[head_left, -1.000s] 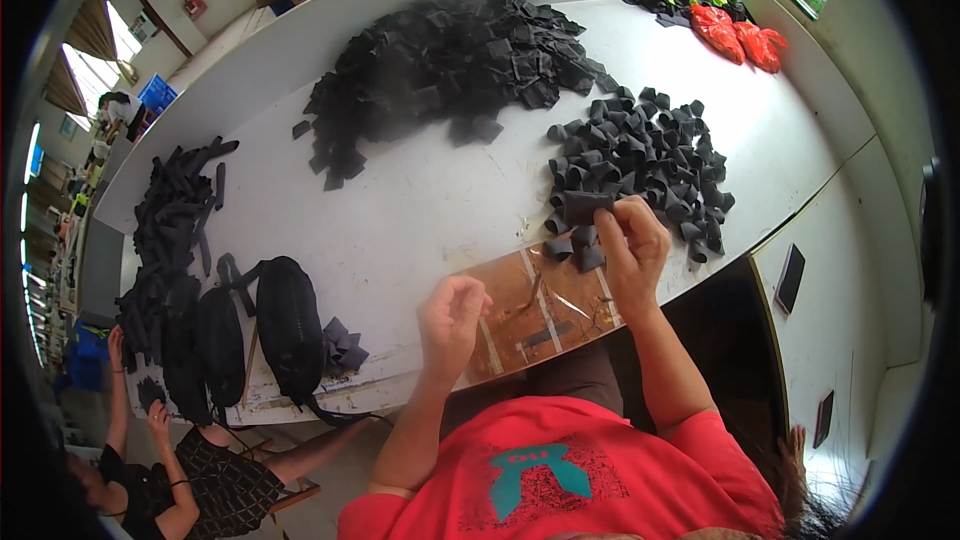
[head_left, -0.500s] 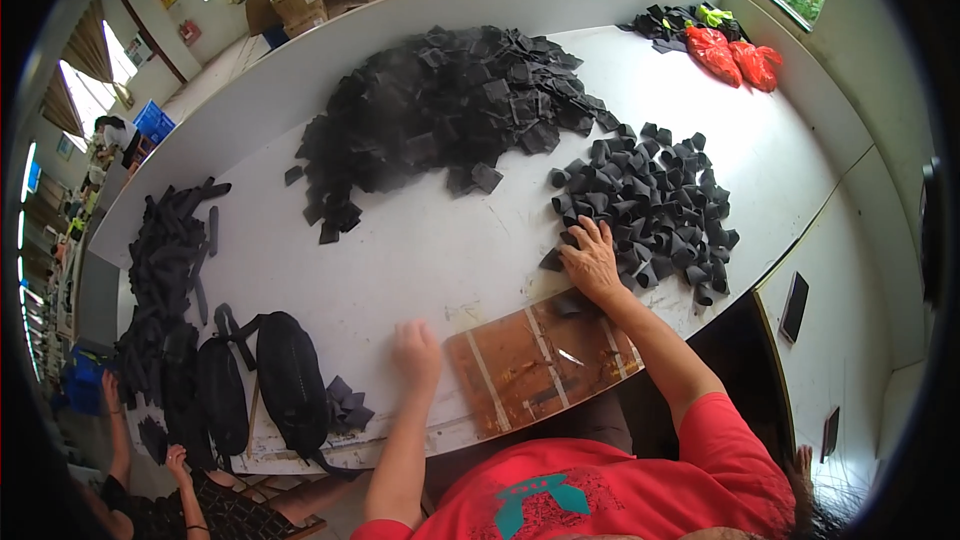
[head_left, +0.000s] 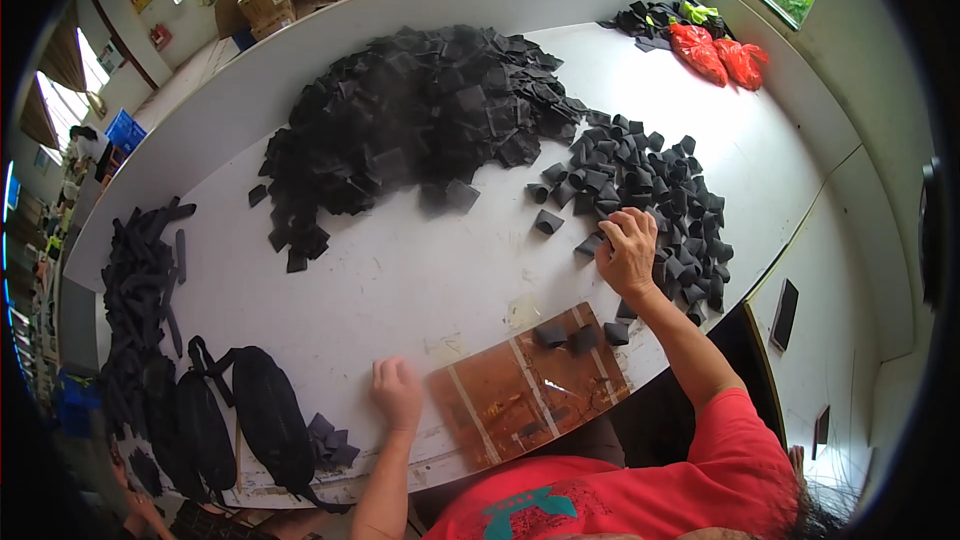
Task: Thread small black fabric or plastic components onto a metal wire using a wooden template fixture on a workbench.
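Observation:
My right hand [head_left: 628,252] reaches over the near left side of a pile of folded black fabric loops [head_left: 690,195]. Its fingers are bent and a little apart, with the fingertips down among the pieces. One loose loop [head_left: 548,222] lies just left of the pile. My left hand [head_left: 397,392] rests on the table, fingers curled in; its palm side is hidden and no piece shows in it. Between my arms, at the table edge, is a brown board [head_left: 485,395] with pale tape strips. Several loops [head_left: 583,340] sit along its far right end.
A large heap of flat black fabric pieces [head_left: 400,130] lies at the back. Black strips [head_left: 140,280] and black pouches [head_left: 270,415] lie on the left. Red plastic bags [head_left: 698,52] are at the far right, a dark phone [head_left: 785,313] on the right-hand surface. Another person's arm [head_left: 140,500] shows lower left.
My right hand has shifted right and slightly nearer over the loops, and several loops now show on the board. The left hand, blurred before, is now still. The whole view has shifted slightly.

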`<move>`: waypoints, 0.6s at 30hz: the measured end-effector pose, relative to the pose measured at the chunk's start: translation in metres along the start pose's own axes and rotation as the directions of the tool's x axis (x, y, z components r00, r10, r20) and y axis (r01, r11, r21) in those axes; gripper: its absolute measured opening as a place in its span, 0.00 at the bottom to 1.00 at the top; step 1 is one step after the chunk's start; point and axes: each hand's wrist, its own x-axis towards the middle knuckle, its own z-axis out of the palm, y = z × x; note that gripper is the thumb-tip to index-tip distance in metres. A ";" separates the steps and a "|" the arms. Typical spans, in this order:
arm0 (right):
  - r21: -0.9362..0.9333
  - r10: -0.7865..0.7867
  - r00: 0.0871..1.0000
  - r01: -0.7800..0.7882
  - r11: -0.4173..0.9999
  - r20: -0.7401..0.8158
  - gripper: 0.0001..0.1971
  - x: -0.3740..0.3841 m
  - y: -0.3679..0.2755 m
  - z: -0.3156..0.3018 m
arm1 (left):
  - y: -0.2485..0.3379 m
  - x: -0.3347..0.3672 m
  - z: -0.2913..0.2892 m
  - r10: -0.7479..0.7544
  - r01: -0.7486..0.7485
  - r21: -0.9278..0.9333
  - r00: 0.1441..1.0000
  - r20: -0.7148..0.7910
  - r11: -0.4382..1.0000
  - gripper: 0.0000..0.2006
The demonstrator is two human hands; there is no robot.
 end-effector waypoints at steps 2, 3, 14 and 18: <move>0.098 -0.092 0.985 0.106 0.989 -0.144 0.12 0.022 -0.009 -0.001 | 0.001 -0.001 0.001 0.000 0.000 0.008 1.000 0.010 1.000 0.04; 0.193 -0.108 0.984 0.135 0.972 -0.145 0.12 0.032 -0.011 0.009 | 0.002 -0.001 0.000 0.005 -0.005 0.004 1.000 0.016 1.000 0.04; -0.196 -0.003 0.954 0.064 0.978 0.300 0.18 0.041 0.063 0.087 | 0.010 -0.004 -0.004 -0.122 0.125 -0.028 0.987 0.100 0.992 0.02; -0.144 0.055 0.948 -0.010 0.989 0.312 0.16 0.064 0.070 0.061 | 0.014 0.015 0.004 -0.199 0.226 -0.150 0.964 0.176 0.963 0.02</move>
